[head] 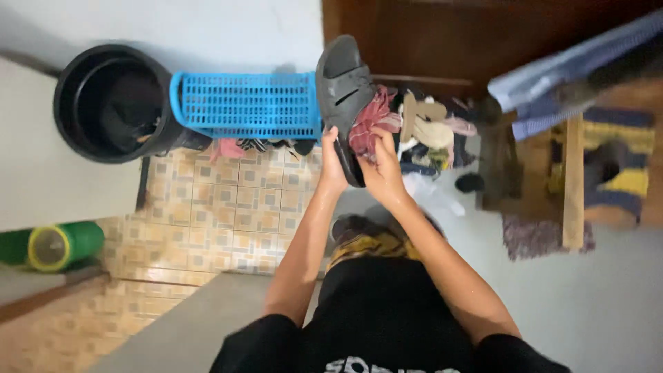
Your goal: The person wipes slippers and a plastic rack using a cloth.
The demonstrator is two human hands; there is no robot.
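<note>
Dark grey slide sandal (343, 90), upright, held

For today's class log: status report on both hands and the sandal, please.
Left hand and right hand both grip the dark sandal, held upright. Red cloth against it. Blue basket behind.

There is a single view, taken from a camera on the person's head and aimed steeply down along their chest and arms to the floor. Both forearms run up from the bottom edge to the middle of the picture, close to the lens. The blue basket (248, 105) lies on its side near the top, farther off than the arms. Left of the basket stands a black bucket (110, 102), seen from above into its mouth. Right of the basket a wooden door (442, 38) fills the upper edge. Below the basket patterned tiles (221, 207) spread towards the camera.
</note>
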